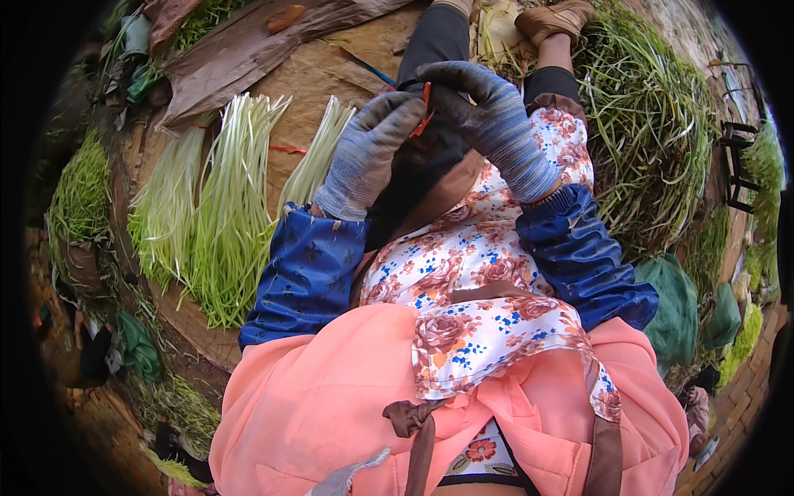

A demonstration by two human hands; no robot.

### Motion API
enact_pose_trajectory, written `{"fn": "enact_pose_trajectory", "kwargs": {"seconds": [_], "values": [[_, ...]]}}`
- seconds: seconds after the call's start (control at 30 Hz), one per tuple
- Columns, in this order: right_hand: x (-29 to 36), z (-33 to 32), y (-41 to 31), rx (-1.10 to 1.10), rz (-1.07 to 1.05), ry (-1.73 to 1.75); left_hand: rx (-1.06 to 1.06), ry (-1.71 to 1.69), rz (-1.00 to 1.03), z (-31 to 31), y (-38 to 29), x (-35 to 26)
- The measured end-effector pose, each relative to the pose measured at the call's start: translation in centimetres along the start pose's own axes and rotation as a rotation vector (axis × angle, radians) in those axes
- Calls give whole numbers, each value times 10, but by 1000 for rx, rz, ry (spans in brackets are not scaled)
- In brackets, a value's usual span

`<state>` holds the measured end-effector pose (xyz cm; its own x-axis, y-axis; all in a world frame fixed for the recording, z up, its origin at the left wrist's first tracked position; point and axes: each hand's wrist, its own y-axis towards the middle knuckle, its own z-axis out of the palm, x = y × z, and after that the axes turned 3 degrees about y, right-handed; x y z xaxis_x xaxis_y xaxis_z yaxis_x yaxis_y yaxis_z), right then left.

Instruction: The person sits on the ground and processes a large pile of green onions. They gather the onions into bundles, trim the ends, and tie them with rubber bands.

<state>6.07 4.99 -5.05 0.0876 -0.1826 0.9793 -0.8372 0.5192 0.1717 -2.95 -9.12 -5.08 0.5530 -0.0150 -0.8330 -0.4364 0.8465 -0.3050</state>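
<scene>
My left hand (372, 149), in a blue-grey knitted glove with dark-coated fingers, pinches a thin red tie strip (425, 115) over my lap. Opposite it, my right hand (502, 127) wears a matching glove. Its thumb and forefinger curl in against the upper end of the strip; its fingertips are partly hidden. Beside my left forearm lies a small bunch of white-stemmed greens (319, 146), like garlic chives, partly covered by the sleeve. Farther left are a larger bunch (232, 204) and a paler bunch (170, 204) with a red band near its top.
A large heap of untrimmed greens (645, 142) rises beside my right leg. Another red strip (288, 149) lies on the brown ground sheet (310, 68). Dark cloth is draped over my lap. Green sacking (670, 304) sits at the right, near a black metal frame (738, 164).
</scene>
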Motion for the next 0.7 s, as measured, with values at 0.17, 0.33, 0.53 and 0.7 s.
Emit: {"fn": "enact_pose_trajectory", "kwargs": {"seconds": [0.17, 0.33, 0.53, 0.7], "values": [[4, -8, 8, 49, -158, -380, 17, -74, -24, 1, 4, 6], [-4, 0, 20, 18, -4, -354, 43, -174, -1, -1, 0, 3], [-8, 15, 40, 378, 317, 489, 41, -494, 60, 0, -14, 0], [26, 17, 33, 717, 441, -41, -21, -702, 186, -37, -17, -18]]}}
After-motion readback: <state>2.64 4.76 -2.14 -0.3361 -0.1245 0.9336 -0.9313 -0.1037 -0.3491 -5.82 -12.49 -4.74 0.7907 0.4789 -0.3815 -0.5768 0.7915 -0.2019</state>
